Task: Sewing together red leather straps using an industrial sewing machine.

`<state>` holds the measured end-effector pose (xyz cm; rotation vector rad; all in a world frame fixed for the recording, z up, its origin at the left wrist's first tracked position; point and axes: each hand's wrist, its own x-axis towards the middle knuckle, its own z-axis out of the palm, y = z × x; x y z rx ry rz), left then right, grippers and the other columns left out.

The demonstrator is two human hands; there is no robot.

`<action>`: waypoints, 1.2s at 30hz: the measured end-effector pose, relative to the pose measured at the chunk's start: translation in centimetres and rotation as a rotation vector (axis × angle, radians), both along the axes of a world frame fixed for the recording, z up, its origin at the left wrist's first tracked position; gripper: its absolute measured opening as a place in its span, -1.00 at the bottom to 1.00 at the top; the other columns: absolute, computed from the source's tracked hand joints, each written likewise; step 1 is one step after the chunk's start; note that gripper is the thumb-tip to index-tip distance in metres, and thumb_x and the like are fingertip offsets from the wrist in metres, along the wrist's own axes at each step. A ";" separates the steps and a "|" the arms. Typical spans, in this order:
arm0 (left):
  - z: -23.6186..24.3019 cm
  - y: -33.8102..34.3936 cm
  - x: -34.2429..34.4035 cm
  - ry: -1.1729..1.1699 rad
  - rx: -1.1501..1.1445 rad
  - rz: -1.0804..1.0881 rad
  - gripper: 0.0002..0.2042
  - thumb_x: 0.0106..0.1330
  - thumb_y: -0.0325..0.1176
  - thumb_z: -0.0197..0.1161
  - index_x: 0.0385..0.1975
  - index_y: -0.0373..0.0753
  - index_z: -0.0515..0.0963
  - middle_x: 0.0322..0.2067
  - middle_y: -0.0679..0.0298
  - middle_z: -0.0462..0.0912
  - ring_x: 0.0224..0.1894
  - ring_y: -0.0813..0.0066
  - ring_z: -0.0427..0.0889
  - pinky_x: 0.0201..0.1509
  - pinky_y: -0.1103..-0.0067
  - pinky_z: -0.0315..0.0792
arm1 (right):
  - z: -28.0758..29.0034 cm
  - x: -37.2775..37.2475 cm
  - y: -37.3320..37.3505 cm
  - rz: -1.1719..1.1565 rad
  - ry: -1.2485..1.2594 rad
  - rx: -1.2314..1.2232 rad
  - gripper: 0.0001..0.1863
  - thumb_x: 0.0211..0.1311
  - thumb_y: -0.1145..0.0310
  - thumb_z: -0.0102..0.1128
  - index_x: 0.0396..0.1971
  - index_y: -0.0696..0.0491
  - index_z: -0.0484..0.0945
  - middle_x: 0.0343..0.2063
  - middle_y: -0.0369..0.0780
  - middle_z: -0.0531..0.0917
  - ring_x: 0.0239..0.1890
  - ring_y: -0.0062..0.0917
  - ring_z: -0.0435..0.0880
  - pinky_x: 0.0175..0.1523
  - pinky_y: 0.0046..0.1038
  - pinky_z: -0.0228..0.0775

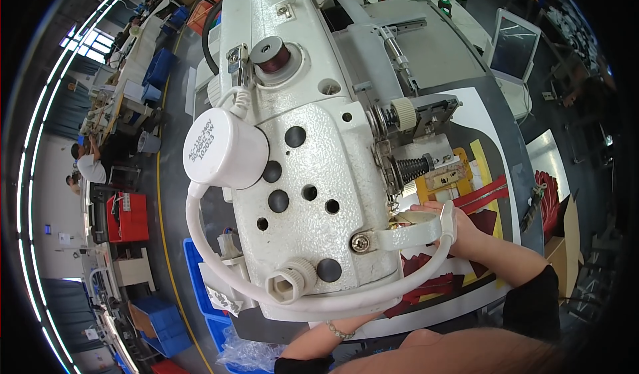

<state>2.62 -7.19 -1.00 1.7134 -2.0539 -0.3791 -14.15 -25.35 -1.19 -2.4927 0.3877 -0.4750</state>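
A large white sewing machine head [359, 161] fills the middle of the view. My right hand [466, 231] comes in from the right and reaches in at the machine's needle end, partly behind a white curved bracket [413, 234]. Its visible fingers are stretched out, with their tips hidden. Beside it lies a red strip [482, 195] on dark red and yellow pieces, next to a yellow frame-like part [471, 168]. My left forearm, wearing a beaded bracelet [339, 332], runs up under the machine head, which hides the left hand. More dark red pieces [432, 286] lie between the arms.
A dark thread bobbin [271, 54] sits on top of the machine. A white cable [219, 271] loops round its front from a round white housing [223, 149]. A screen [514, 44] stands at far right, near red strips [547, 204]. Blue bins [160, 324] and seated people are at left.
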 end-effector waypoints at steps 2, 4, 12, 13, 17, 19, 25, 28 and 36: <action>-0.2 0.1 0.2 0.009 0.001 -0.009 -0.51 0.16 -0.23 0.38 0.06 -0.34 0.51 0.13 -0.09 0.45 0.27 -0.01 0.36 0.25 0.33 0.35 | -0.1 0.0 0.0 0.004 -0.009 0.002 -0.56 -0.02 0.46 0.22 -0.03 0.14 0.56 -0.02 -0.13 0.62 0.06 -0.30 0.59 0.19 -0.25 0.41; -0.4 0.2 0.3 0.021 0.003 -0.016 -0.51 0.17 -0.24 0.38 0.06 -0.35 0.50 0.14 -0.10 0.44 0.27 -0.02 0.36 0.26 0.32 0.35 | -0.3 -0.1 -0.1 0.015 0.002 -0.036 -0.56 -0.01 0.46 0.21 -0.03 0.12 0.57 -0.01 -0.14 0.62 0.06 -0.31 0.59 0.19 -0.26 0.41; -1.5 0.4 0.4 0.194 -0.031 -0.053 -0.47 0.13 -0.36 0.40 0.07 -0.47 0.42 0.20 -0.24 0.31 0.30 -0.12 0.29 0.32 0.24 0.26 | -0.7 0.2 0.0 0.028 0.061 -0.114 -0.59 -0.01 0.46 0.19 -0.07 0.09 0.59 -0.02 -0.18 0.62 0.07 -0.37 0.59 0.19 -0.29 0.42; -2.3 0.6 0.3 0.194 -0.032 -0.045 -0.47 0.13 -0.36 0.40 0.07 -0.47 0.42 0.20 -0.24 0.31 0.30 -0.12 0.29 0.32 0.24 0.26 | -0.7 0.2 0.0 0.044 0.100 -0.246 -0.60 -0.01 0.46 0.19 -0.07 0.09 0.59 -0.03 -0.19 0.63 0.07 -0.38 0.59 0.19 -0.29 0.42; -4.9 1.5 -0.1 0.271 -0.053 -0.026 -0.43 0.11 -0.43 0.40 0.12 -0.49 0.36 0.28 -0.24 0.18 0.34 -0.13 0.21 0.37 0.20 0.17 | -1.1 0.3 -0.1 0.050 0.066 -0.183 -0.61 -0.02 0.45 0.19 -0.09 0.10 0.59 -0.04 -0.19 0.63 0.07 -0.37 0.59 0.19 -0.29 0.42; -5.2 1.7 -0.2 0.285 -0.036 -0.029 -0.40 0.11 -0.44 0.40 0.15 -0.49 0.33 0.31 -0.24 0.13 0.35 -0.13 0.17 0.39 0.19 0.14 | -1.1 0.3 0.0 0.045 0.066 -0.111 -0.60 -0.04 0.45 0.19 -0.09 0.10 0.59 -0.04 -0.19 0.63 0.06 -0.36 0.59 0.18 -0.28 0.42; -6.6 2.1 -0.6 0.418 0.022 -0.017 -0.34 0.14 -0.50 0.36 0.26 -0.44 0.23 0.37 -0.17 0.01 0.39 -0.11 0.10 0.42 0.25 0.06 | -2.5 0.2 -0.1 0.039 0.000 -0.090 -0.68 -0.05 0.46 0.18 -0.20 0.10 0.60 -0.09 -0.16 0.64 0.02 -0.33 0.60 0.15 -0.27 0.44; -5.2 1.6 -0.2 0.590 0.202 -0.019 -0.36 0.16 -0.48 0.34 0.26 -0.42 0.26 0.37 -0.15 0.03 0.40 -0.06 0.11 0.41 0.28 0.06 | -4.1 0.0 0.1 -0.038 0.023 0.117 -0.72 -0.06 0.46 0.18 -0.25 0.10 0.60 -0.11 -0.14 0.65 0.00 -0.32 0.61 0.14 -0.27 0.44; -4.4 1.5 0.1 0.437 0.124 -0.036 -0.38 0.17 -0.42 0.35 0.25 -0.40 0.30 0.37 -0.12 0.07 0.42 0.01 0.09 0.41 0.27 0.04 | -4.1 0.2 0.0 -0.020 -0.014 0.069 -0.72 -0.08 0.46 0.19 -0.27 0.08 0.61 -0.13 -0.13 0.65 -0.02 -0.30 0.62 0.15 -0.26 0.44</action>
